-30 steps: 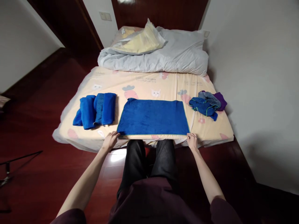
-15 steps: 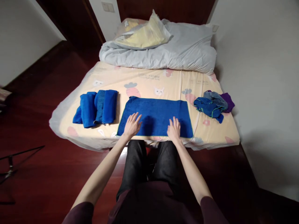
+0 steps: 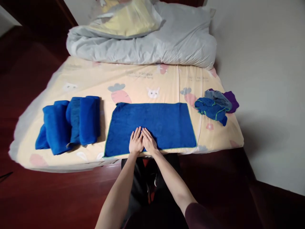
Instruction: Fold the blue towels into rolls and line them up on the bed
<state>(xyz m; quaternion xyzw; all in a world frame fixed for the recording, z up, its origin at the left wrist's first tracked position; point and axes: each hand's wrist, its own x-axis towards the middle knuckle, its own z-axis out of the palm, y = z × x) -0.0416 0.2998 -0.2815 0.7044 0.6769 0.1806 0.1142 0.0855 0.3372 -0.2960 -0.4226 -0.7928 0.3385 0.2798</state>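
A blue towel (image 3: 166, 124) with green edging lies spread flat on the bed near its front edge; its far left corner is slightly folded. My left hand (image 3: 136, 141) rests flat on the towel's near part, fingers stretched out. Right beside it, my right hand (image 3: 149, 141) also lies flat on the cloth, its fingertips touching or almost touching the left hand's. Neither hand grips anything. To the left sit several folded blue towels (image 3: 89, 121) in a group. On the right lies a crumpled pile of cloths, with a blue cloth (image 3: 209, 108), a grey one and a purple one (image 3: 231, 101).
The bed (image 3: 92, 81) wears a peach sheet printed with carrots and cats. A rolled grey quilt (image 3: 186, 35) and a yellow pillow (image 3: 131, 20) lie across its far end. A white wall (image 3: 267, 79) stands close on the right, and dark red floor (image 3: 59, 197) surrounds the front.
Both hands have come together from apart, down onto the towel's near middle. The view has tilted down and moved closer to the bed. The towels and cloth pile stay in place.
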